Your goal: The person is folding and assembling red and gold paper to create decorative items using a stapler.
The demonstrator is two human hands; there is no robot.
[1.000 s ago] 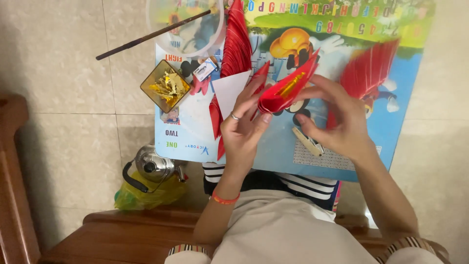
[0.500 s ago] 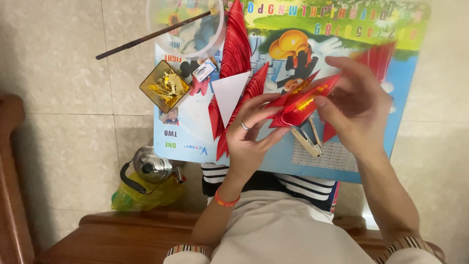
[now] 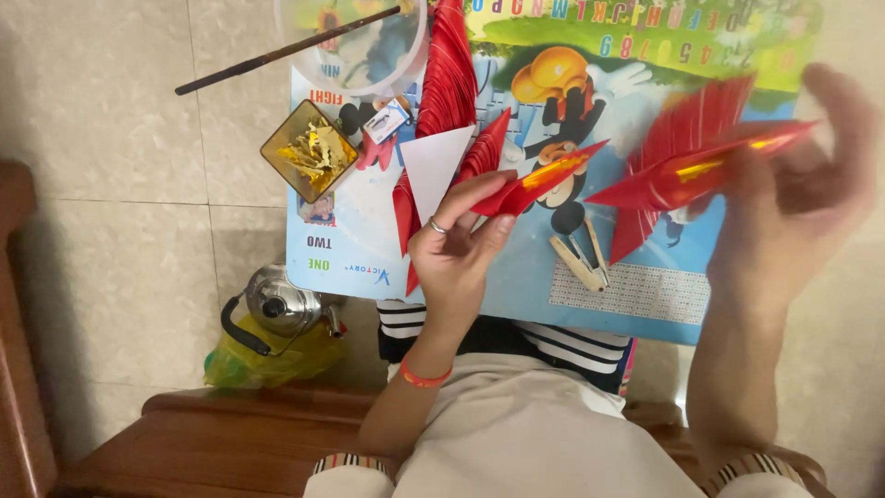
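Two folded red paper pieces are in hand: the left hand point(image 3: 456, 244) pinches one red paper piece point(image 3: 539, 184) at its base, and the blurred right hand point(image 3: 797, 184) grips the other red paper piece point(image 3: 701, 166), held well apart. This looks like separating them; joining or stacking would need aligned tips above the colourful mat point(image 3: 636, 277).

Two red-gold folded paper points: one point(image 3: 539, 184) at 12 o'clock, tip toward 2; other point(image 3: 701, 166) at 2 o'clock, blurred.
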